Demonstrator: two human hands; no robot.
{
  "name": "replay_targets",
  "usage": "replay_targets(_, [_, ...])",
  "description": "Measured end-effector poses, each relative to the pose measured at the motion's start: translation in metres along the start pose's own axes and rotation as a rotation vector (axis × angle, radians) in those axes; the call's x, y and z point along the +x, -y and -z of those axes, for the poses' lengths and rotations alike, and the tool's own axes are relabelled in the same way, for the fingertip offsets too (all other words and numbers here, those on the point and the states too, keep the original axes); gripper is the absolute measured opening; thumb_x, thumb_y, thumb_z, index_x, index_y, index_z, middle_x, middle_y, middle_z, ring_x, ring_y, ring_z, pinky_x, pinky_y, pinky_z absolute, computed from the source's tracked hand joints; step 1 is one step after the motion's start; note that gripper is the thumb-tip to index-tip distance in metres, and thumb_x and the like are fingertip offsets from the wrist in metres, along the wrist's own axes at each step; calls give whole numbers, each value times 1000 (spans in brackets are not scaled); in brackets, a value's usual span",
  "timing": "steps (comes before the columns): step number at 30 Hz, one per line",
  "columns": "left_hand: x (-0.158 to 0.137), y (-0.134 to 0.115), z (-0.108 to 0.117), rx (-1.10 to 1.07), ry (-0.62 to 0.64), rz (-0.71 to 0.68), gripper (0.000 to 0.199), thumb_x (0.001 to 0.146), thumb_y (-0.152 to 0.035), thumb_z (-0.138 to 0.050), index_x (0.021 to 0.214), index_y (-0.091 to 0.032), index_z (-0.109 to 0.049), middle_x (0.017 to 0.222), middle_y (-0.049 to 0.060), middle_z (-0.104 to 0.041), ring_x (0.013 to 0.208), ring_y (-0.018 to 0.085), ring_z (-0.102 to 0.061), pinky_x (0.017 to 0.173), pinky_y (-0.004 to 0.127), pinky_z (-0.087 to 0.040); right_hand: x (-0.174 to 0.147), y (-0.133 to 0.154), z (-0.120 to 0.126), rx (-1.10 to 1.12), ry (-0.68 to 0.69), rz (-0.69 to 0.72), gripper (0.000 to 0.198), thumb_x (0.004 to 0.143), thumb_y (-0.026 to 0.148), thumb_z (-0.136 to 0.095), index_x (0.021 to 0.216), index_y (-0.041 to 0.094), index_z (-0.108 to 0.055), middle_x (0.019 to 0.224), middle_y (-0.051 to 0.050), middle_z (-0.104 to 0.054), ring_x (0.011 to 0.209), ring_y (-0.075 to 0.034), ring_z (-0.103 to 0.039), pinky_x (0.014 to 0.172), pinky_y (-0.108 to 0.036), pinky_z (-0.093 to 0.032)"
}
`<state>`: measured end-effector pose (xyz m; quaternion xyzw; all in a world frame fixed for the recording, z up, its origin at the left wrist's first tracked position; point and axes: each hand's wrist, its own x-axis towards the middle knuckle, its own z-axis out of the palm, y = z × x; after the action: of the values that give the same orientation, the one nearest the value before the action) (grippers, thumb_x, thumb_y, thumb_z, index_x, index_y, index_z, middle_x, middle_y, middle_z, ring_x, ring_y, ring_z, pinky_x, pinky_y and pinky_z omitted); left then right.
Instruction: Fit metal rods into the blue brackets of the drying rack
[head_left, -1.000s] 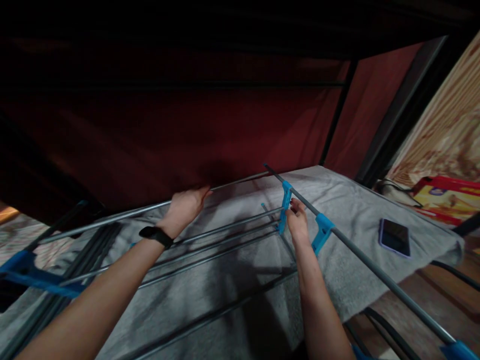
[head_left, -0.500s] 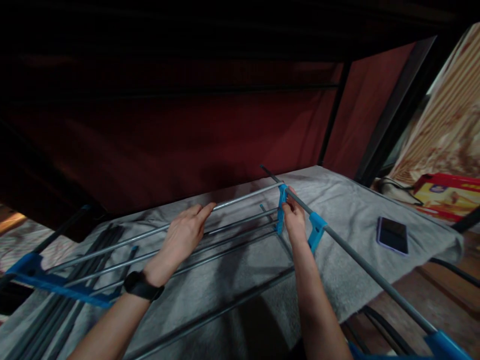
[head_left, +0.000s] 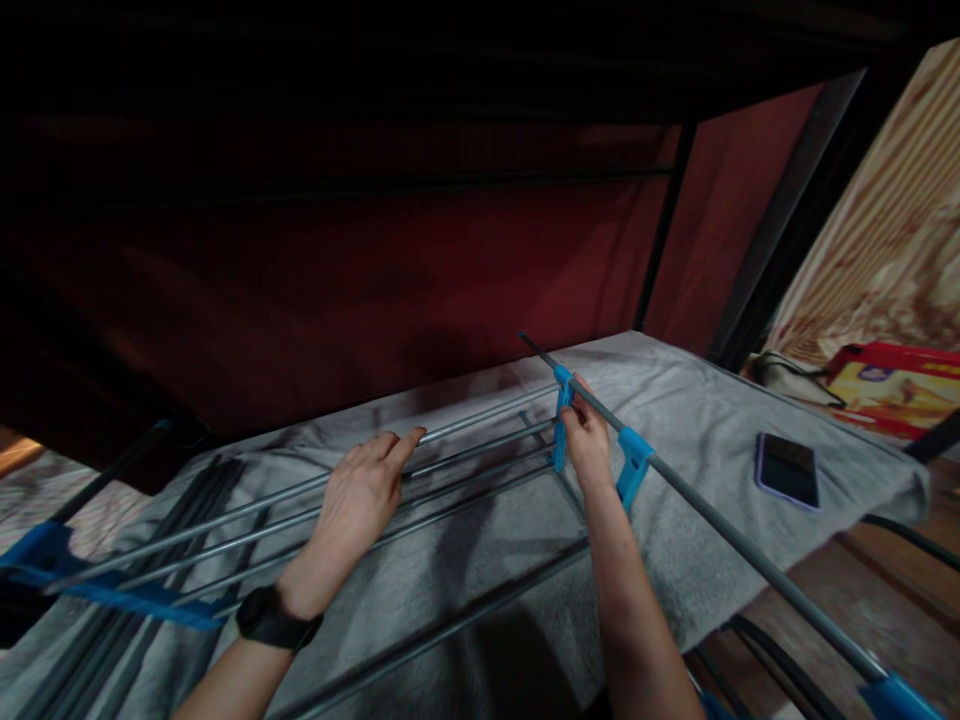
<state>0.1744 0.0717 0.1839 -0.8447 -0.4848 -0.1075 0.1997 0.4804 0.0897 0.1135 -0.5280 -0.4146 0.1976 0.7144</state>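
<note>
"How are my hands gripping?"
"Your left hand (head_left: 361, 490) is grasping the top metal tube (head_left: 487, 408); your right hand (head_left: 587, 435) is pinching the blue bracket (head_left: 560, 450) hanging from the gray crossbar (head_left: 750, 550)."
"Where is the tube lying?"
"It's running above the gray cloth (head_left: 712, 420), its right end meeting that bracket. Whether it's seating fully, I can't tell."
"Any advice?"
"Bracing the bracket while guiding the tube straight is probably working best; tilting could be jamming it."
</note>
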Motion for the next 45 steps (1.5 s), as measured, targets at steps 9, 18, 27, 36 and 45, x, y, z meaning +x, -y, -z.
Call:
replay_targets(9, [-4, -3, -5, -49, 17, -7, 55, 89, -9, -33, 139, -20, -52, 94, 9, -62, 85, 24, -58, 80, 36, -45, 2, -6, 0, 6, -13, 39, 58, 80, 33, -53, 137, 24, -54, 135, -3, -60, 125, -23, -54, 115, -42, -34])
replay_targets(18, [-4, -2, -5, -38, 18, -4, 55, 90, -8, -34, 141, -22, -51, 95, 7, -62, 84, 23, -58, 80, 33, -43, 2, -6, -1, 35, -10, 67, 55, 80, 33, -54, 134, 25, -57, 136, -3, -60, 128, -24, -52, 115, -42, -34])
replay_targets(27, [-1, -1, 0, -29, -5, -19, 56, 87, -8, -36, 139, -21, -53, 91, 8, -62, 84, 24, -58, 79, 35, -43, 1, -6, -1, 18, -16, 61, 55, 80, 31, -52, 135, 26, -56, 133, -2, -62, 123, -22, -56, 113, -42, -36])
replay_targets(36, [0, 2, 3, -13, -10, -35, 54, 89, -9, -35, 139, -23, -53, 93, 7, -63, 86, 23, -59, 78, 33, -42, 2, -5, -1, 7, -21, 54, 54, 80, 30, -52, 134, 27, -57, 130, -1, -64, 120, -22, -57, 112, -43, -36])
replay_targets(45, [4, 4, 3, -67, 13, -27, 55, 89, -9, -34, 139, -21, -53, 94, 8, -63, 86, 23, -60, 78, 32, -44, 2, -6, -1, 17, -29, 31, 56, 77, 30, -53, 133, 26, -58, 131, -2, -63, 121, -23, -57, 112, -41, -37])
